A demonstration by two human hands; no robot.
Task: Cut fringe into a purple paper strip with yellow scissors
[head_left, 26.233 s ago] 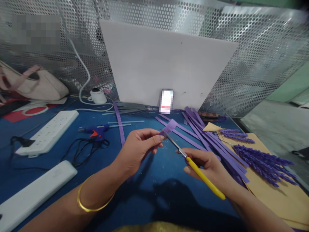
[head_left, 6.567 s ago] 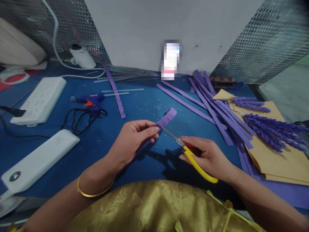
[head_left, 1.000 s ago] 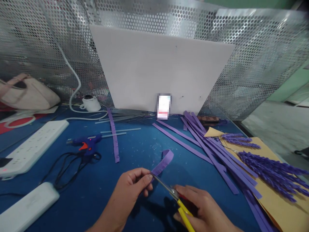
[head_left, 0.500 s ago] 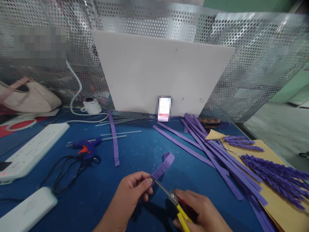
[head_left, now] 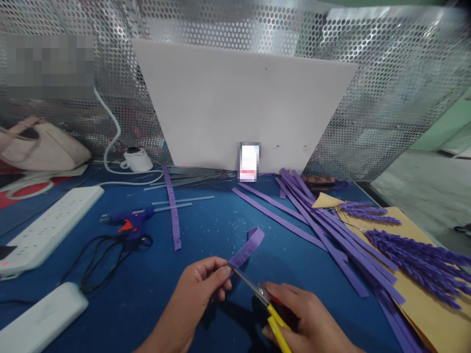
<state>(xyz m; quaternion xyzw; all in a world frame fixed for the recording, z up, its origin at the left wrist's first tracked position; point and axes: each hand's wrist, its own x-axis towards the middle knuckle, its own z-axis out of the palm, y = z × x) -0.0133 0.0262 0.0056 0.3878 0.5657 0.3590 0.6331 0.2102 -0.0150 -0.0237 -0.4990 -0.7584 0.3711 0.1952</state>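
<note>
Between the thumb and fingers of my left hand (head_left: 204,287) is pinched a purple crepe paper strip (head_left: 246,250), its far end curling up and over. Fine cuts show along the strip's edge. My right hand (head_left: 300,314) is closed round the scissors (head_left: 265,300), which have yellow and red handles. The blade tips meet the strip right beside my left fingertips; how far apart the blades are is hard to make out. A second purple strip (head_left: 174,215) with a ruffled edge lies flat on the blue table (head_left: 217,235) to the left.
To the left are a blue glue gun (head_left: 128,219) with a black cord and white power strips (head_left: 55,230). A phone (head_left: 249,162) leans on a white board (head_left: 243,103). On the right lie purple strips (head_left: 331,235), brown paper (head_left: 412,274) and purple flower stems (head_left: 408,260).
The view has shifted slightly. Both hands keep their hold, with the scissor tips still at the strip beside my left fingers.
</note>
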